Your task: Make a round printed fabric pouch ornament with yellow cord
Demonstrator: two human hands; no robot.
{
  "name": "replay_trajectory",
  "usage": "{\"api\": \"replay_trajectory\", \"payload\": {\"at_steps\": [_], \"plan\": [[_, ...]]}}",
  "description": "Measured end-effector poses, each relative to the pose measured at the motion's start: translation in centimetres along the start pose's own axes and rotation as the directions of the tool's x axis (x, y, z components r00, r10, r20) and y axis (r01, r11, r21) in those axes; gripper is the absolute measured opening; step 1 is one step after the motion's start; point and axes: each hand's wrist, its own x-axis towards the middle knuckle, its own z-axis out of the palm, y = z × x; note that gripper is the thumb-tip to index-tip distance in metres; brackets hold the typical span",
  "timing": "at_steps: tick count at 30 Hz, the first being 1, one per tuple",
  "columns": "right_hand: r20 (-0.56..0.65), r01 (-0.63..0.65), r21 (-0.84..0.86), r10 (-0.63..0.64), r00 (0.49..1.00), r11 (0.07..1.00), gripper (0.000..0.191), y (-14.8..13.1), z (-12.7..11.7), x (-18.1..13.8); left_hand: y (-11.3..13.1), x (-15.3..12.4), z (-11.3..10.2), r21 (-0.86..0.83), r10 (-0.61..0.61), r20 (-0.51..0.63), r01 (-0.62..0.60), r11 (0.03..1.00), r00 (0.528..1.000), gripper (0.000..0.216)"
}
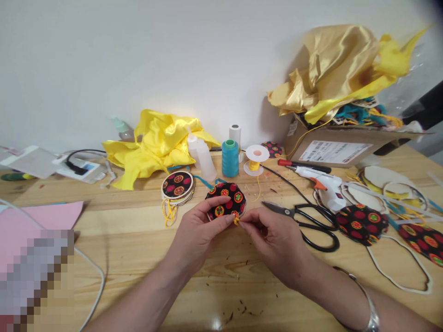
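My left hand (204, 226) grips a round disc covered in black flowered fabric (230, 192), its thumb pressed near the lower rim. A small yellow cord knot (236, 220) sits at that rim, and my right hand (272, 235) pinches it from the right. A bit of blue ribbon shows behind the disc's top. Left of it lies a similar fabric-covered disc (178, 185) with a pale wooden rim and a looped yellow cord (169, 213). Black-handled scissors (304, 221) rest just beyond my right hand, blades pointing left.
Behind stand a teal thread cone (230, 159), a yellow cord spool (255, 160), plastic bottles (206, 161) and yellow satin (155, 143). A glue gun (323, 184), fabric disc (362, 225) and cardboard box (332, 145) are at right. Pink paper (38, 230) and a white cable (98, 272) lie left.
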Motion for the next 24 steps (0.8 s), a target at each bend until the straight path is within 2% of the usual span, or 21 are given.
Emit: {"api": "replay_trajectory", "payload": {"at_steps": [4,8,11,14,18,24], "plan": [[0.005,-0.04,0.054,0.04,0.999,0.998,0.007,-0.1,0.0,0.0,0.0,0.0,0.0,0.002,0.001,-0.003,-0.001,1.0,1.0,0.034],[0.036,-0.128,0.179,0.124,0.992,0.975,0.003,-0.3,-0.1,0.1,0.1,-0.1,0.2,-0.004,-0.001,-0.001,0.001,1.0,1.0,0.033],[0.042,-0.225,0.294,0.222,0.974,0.929,0.01,-0.4,-0.2,0.4,0.1,-0.1,0.3,0.006,-0.002,0.0,0.002,1.0,1.0,0.031],[0.063,-0.315,0.435,0.32,0.945,0.844,0.015,-0.4,-0.2,1.0,-0.1,-0.1,0.2,0.042,0.013,0.021,-0.014,0.999,1.0,0.03],[0.187,-0.419,0.607,0.391,0.901,0.675,0.022,-0.1,-0.3,1.6,-0.3,-0.2,-0.1,0.12,0.035,0.061,-0.042,0.992,0.998,0.029],[0.316,-0.525,0.692,0.446,0.837,0.496,0.035,0.1,-0.4,1.7,-0.3,-0.1,-0.3,0.184,0.042,0.108,-0.061,0.981,0.993,0.03]]}}
